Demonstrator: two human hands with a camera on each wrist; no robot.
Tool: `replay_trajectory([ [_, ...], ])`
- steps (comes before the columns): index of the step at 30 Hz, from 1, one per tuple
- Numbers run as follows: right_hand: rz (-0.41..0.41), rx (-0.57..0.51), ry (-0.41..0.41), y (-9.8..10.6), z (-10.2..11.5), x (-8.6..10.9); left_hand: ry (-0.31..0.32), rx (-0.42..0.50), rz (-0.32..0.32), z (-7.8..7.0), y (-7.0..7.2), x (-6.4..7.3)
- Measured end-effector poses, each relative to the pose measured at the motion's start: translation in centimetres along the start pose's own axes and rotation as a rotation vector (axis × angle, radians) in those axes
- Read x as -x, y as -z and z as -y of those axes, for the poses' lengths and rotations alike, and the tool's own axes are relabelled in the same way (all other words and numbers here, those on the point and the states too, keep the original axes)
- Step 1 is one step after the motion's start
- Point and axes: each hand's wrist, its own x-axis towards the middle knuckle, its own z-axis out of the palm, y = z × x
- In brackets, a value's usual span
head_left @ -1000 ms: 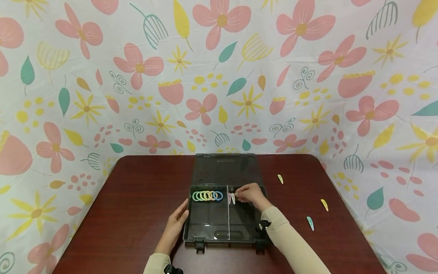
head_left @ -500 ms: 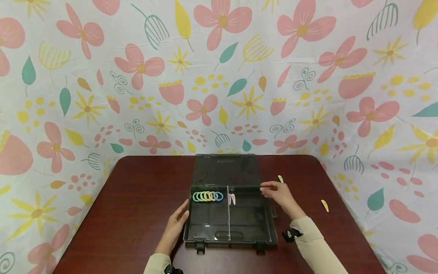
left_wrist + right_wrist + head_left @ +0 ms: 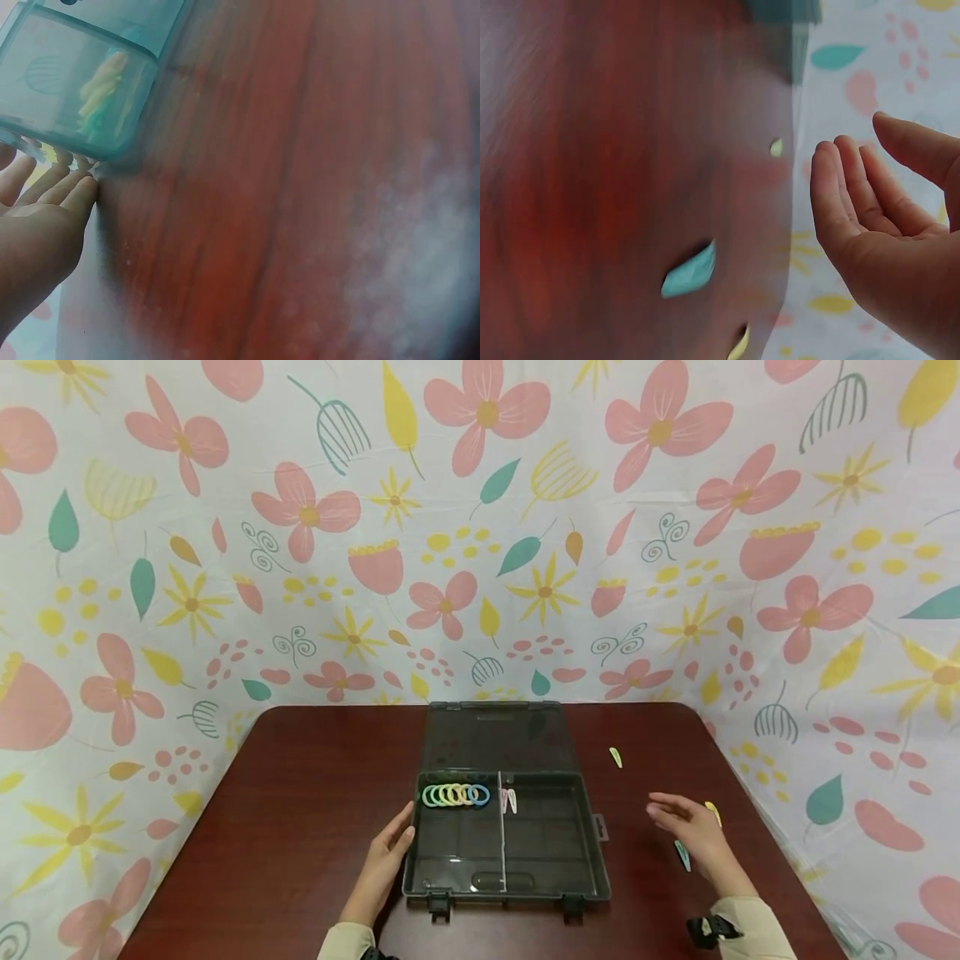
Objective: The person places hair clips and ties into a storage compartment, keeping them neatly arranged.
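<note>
A dark see-through plastic case (image 3: 555,881) lies with its lid (image 3: 498,739) folded back. My left hand (image 3: 381,868) rests along its left wall, fingers fairly straight; the left wrist view also shows these fingertips (image 3: 79,191) at the case's edge. Overlapping coloured hair ties (image 3: 455,795) form a row in the left compartment. Beside the divider, a pink and a white hair clip (image 3: 512,801) lie in the right compartment. Over the table at right, my right hand (image 3: 697,839) hovers with nothing between its loosely bent fingers, near a teal hair clip (image 3: 690,271) and a partly covered yellow clip (image 3: 712,812).
A pale green clip (image 3: 616,757) lies on the dark red table (image 3: 300,802), to the right of the lid. Two latches (image 3: 439,907) stick out at the case's front, and a handle-like tab (image 3: 601,827) juts from its right side. Floral cloth (image 3: 465,527) hangs behind.
My right hand has left the clips in the right compartment and moved right, past the case's wall, to above the table near the teal clip. The left hand stays at the case.
</note>
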Motion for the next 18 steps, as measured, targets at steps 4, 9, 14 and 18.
replay_trajectory([
  [4, -0.03, 0.005, -0.076, 1.7, -1.1, 0.8, 0.004, -0.015, -0.007, 0.0, 0.0, 0.0],
  [9, -0.017, 0.051, -0.187, 3.3, -2.2, 1.6, 0.013, -0.018, -0.005, 0.1, -0.1, 0.1],
  [14, 0.017, 0.12, -0.273, 4.2, -3.1, 2.1, -0.006, 0.001, -0.004, 0.1, 0.0, 0.0],
  [18, 0.039, 0.172, -0.292, 4.5, -3.6, 2.2, -0.012, -0.012, -0.006, 0.0, 0.1, 0.0],
])
